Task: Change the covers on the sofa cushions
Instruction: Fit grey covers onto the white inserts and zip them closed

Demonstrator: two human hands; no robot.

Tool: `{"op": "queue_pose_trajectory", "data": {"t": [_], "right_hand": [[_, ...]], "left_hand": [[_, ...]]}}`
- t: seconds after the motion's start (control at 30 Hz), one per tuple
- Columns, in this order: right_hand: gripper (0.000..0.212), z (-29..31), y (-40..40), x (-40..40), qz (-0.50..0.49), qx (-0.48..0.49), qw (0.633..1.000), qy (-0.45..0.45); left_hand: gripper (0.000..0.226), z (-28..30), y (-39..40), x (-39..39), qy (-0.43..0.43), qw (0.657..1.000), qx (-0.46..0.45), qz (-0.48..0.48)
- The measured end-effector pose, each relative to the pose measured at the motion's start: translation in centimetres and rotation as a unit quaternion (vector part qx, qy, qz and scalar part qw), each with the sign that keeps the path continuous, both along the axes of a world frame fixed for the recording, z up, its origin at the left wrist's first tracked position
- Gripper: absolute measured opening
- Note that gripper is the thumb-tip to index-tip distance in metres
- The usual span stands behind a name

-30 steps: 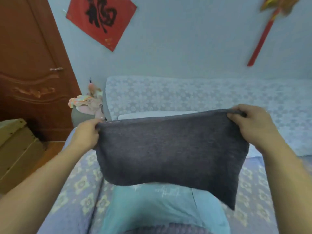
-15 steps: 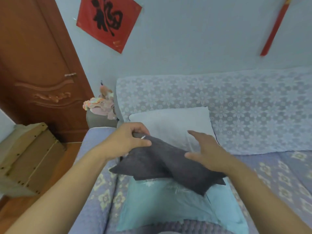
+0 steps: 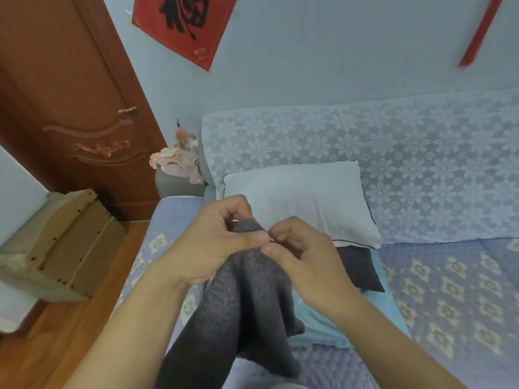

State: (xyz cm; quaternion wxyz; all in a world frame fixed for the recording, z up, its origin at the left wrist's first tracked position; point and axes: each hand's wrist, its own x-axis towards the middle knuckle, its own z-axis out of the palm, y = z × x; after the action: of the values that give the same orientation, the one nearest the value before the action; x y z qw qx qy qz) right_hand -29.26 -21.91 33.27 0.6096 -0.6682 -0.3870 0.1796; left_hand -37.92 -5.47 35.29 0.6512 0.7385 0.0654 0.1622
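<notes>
Both the left hand (image 3: 216,242) and right hand (image 3: 303,256) pinch the dark grey cushion cover's (image 3: 241,310) bunched top corner above the sofa (image 3: 449,290); fumbling its tiny zipper pull could snag fabric.

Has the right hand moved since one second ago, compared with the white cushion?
Yes. The right hand went leftward, toward the left hand, and now pinches the grey cover before the white cushion.

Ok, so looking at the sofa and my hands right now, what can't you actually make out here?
- Head view: what the left hand and right hand pinch at the top of the grey cover; the fingers hide it.
- The light blue cushion: mostly hidden under the cover and right forearm.
- The red wall hanging: cut off by the top edge.
</notes>
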Motion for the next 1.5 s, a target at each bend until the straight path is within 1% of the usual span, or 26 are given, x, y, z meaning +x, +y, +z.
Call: {"op": "queue_pose_trajectory", "data": {"t": [0.1,0.17,0.23,0.27,0.33,0.43,0.5,0.57,0.63,0.7,0.77,0.83,0.93,1.0,1.03,1.07,1.1,1.13,1.17,1.2,1.23,1.27,1.3,1.37,1.4,1.5], "right_hand": [[0.015,-0.5,-0.8,-0.8,-0.005,0.004,1.0,-0.009],[0.02,-0.9,-1.3,-0.8,0.0,-0.007,1.0,0.015],[0.022,-0.9,-1.9,-0.5,0.049,-0.028,0.996,0.075],[0.02,-0.8,-2.2,-0.3,0.084,-0.054,0.991,0.083],[0.015,-0.7,-2.7,-0.1,0.126,-0.104,0.985,0.052],[0.016,-1.0,-2.9,0.1,0.111,-0.117,0.986,0.052],[0.017,-1.0,-3.2,-0.1,0.096,-0.133,0.986,0.027],[0.025,-1.1,-3.5,-0.4,0.088,-0.16,0.983,-0.026],[0.025,-2.0,-3.9,0.1,0.072,-0.21,0.971,-0.091],[0.026,-4.8,-4.4,2.0,0.057,-0.295,0.947,-0.111],[0.028,-9.6,-5.8,4.9,0.032,-0.405,0.912,-0.062],[0.032,-15.7,-8.3,7.8,0.002,-0.529,0.848,-0.027],[0.019,-23.1,-13.4,10.6,0.005,-0.682,0.728,-0.068],[0.017,-24.7,-15.7,10.4,0.019,-0.706,0.705,-0.06],[0.024,-24.6,-15.8,10.3,0.046,-0.728,0.68,-0.074],[0.028,-24.4,-15.2,10.3,0.061,-0.734,0.67,-0.094],[0.023,-23.9,-14.1,10.5,0.059,-0.738,0.665,-0.099],[0.012,-23.0,-12.5,10.6,0.068,-0.712,0.689,-0.12],[0.02,-22.2,-10.6,10.6,0.087,-0.657,0.738,-0.13],[0.032,-20.8,-9.0,10.1,0.092,-0.568,0.81,-0.111],[0.04,-18.5,-6.9,9.1,0.09,-0.462,0.88,-0.058],[0.044,-15.8,-5.0,7.9,0.095,-0.358,0.929,-0.008],[0.044,-13.3,-3.3,6.7,0.106,-0.27,0.957,0.028],[0.03,-9.6,-1.1,4.9,0.123,-0.182,0.975,0.023],[0.02,-8.4,-0.6,4.2,0.124,-0.172,0.977,0.011],[0.015,-6.4,-0.1,2.6,0.14,-0.158,0.978,0.0]], "left_hand": [[0.025,0.9,-1.1,-0.8,0.014,0.994,0.105,0.004],[0.033,1.5,-1.5,-1.6,0.019,0.994,0.109,0.002],[0.037,1.5,-1.7,-2.1,0.036,0.994,0.106,0.004],[0.038,1.3,-1.9,-2.2,0.05,0.992,0.113,0.002],[0.039,1.2,-2.4,-2.1,0.078,0.988,0.137,-0.005],[0.028,1.3,-3.4,-1.5,0.074,0.983,0.168,0.015],[0.028,1.5,-3.8,-1.5,0.066,0.978,0.196,0.034],[0.033,1.2,-4.3,-2.0,0.076,0.958,0.271,0.048],[0.035,0.7,-4.7,-2.7,0.085,0.932,0.346,0.06],[0.033,0.0,-4.6,-3.2,0.079,0.929,0.343,0.112],[0.029,-0.7,-3.9,-3.3,0.072,0.926,0.307,0.209],[0.026,-1.2,-2.8,-3.5,0.066,0.908,0.289,0.295],[0.031,-1.8,-0.6,-3.8,0.043,0.878,0.263,0.398],[0.032,-2.5,0.6,-3.5,0.054,0.873,0.262,0.407],[0.03,-3.0,0.8,-3.2,0.06,0.88,0.261,0.391],[0.026,-3.5,0.9,-2.9,0.059,0.894,0.249,0.368],[0.023,-3.8,0.8,-2.5,0.054,0.91,0.23,0.341],[0.02,-4.0,0.5,-2.1,0.049,0.925,0.21,0.312],[0.02,-3.9,0.4,-1.9,0.046,0.94,0.194,0.278],[0.02,-3.9,0.4,-1.7,0.047,0.952,0.185,0.238],[0.021,-3.8,0.5,-1.5,0.049,0.962,0.186,0.195],[0.022,-3.6,0.7,-1.3,0.052,0.968,0.191,0.152],[0.021,-3.4,0.8,-1.1,0.055,0.973,0.195,0.111],[0.01,-3.0,1.0,-0.9,0.059,0.981,0.179,0.047],[0.002,-2.7,1.1,-0.8,0.061,0.984,0.165,0.021],[0.009,-1.8,1.5,-0.8,0.072,0.986,0.145,-0.033]]}}
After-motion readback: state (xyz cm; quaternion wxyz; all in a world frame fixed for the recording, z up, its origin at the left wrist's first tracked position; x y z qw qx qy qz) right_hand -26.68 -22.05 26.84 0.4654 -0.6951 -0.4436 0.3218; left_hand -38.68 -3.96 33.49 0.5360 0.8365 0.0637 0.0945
